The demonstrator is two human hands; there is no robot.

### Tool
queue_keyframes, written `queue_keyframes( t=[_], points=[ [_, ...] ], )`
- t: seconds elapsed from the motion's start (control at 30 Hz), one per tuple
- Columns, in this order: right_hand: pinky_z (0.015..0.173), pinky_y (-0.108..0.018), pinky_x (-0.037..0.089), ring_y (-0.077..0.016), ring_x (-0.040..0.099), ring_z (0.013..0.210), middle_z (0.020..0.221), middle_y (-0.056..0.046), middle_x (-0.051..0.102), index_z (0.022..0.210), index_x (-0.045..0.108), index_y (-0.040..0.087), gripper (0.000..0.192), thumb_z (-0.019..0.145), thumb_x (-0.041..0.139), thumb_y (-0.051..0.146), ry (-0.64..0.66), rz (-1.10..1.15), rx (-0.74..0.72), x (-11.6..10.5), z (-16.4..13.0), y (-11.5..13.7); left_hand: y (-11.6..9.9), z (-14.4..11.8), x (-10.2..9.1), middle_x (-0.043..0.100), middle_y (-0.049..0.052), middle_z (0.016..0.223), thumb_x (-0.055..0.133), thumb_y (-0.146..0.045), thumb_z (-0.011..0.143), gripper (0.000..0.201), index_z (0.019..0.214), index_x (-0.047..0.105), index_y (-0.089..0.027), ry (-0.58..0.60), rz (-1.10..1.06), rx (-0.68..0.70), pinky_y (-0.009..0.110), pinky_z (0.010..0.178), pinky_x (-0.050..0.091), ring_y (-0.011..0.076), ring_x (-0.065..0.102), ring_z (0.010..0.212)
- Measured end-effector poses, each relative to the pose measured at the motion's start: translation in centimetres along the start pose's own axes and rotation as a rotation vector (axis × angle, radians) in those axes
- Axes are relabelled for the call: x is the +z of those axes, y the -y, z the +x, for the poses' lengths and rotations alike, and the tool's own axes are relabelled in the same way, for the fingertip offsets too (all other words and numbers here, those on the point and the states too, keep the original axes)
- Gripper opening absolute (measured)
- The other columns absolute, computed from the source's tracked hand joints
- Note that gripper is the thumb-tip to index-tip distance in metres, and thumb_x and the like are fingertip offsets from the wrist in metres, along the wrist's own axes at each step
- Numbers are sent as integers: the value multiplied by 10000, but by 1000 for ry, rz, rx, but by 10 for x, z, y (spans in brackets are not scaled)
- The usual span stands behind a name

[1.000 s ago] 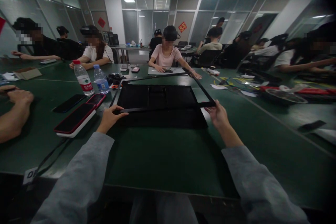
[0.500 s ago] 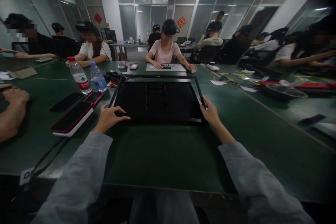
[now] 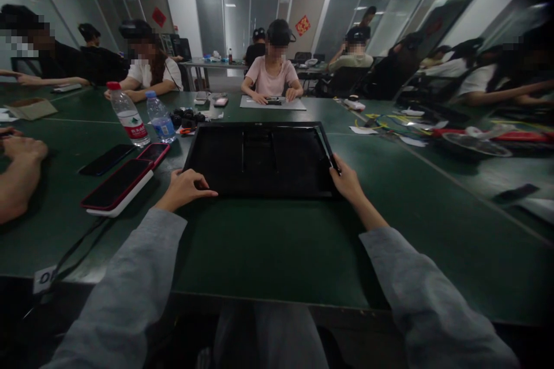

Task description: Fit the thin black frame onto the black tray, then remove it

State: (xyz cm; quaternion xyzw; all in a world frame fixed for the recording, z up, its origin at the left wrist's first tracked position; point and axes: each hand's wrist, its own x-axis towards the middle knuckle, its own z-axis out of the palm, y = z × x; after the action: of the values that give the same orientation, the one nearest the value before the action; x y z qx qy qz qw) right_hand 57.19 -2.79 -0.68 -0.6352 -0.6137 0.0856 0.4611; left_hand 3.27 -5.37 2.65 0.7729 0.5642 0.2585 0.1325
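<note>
A flat black monitor panel [image 3: 259,158] lies on the green table [image 3: 268,248] in front of me, with a thin black frame [image 3: 324,147] seated around its edge. My left hand [image 3: 184,187] rests on the panel's near left corner, fingers pressing down on the frame. My right hand [image 3: 346,180] grips the frame at the near right corner, thumb on top. Both my sleeves are grey.
To the left lie a red-cased tablet [image 3: 116,185], two phones [image 3: 106,159] and two water bottles [image 3: 127,118]. A co-worker's hand [image 3: 19,155] rests at far left. A person [image 3: 272,72] sits opposite with a white sheet [image 3: 272,104]. Cables and parts [image 3: 433,130] spread to the right.
One second ago I held the black frame raised and tilted above the panel. It has come down flat onto the panel, and my hands now press its near corners.
</note>
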Motion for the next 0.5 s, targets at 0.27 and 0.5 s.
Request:
queue_keyframes(
  t=[0.27, 0.5],
  points=[
    [1259, -580, 405, -341, 624, 1381, 1440, -127, 692, 1453, 673, 184, 599, 872, 627, 320, -11, -34, 9, 3, 0, -2, 5, 5, 4, 717, 127, 1311, 761, -563, 879, 343, 1045, 809, -266, -292, 62, -17, 563, 1150, 386, 380, 542, 1343],
    [1162, -611, 491, -364, 713, 1213, 1234, -160, 772, 1419, 695, 162, 573, 872, 642, 324, -37, -79, 60, 3, 0, -3, 29, 12, 12, 717, 193, 1354, 658, -456, 948, 513, 1360, 705, -155, -384, -48, -300, 473, 1089, 494, 342, 675, 1228]
  ],
)
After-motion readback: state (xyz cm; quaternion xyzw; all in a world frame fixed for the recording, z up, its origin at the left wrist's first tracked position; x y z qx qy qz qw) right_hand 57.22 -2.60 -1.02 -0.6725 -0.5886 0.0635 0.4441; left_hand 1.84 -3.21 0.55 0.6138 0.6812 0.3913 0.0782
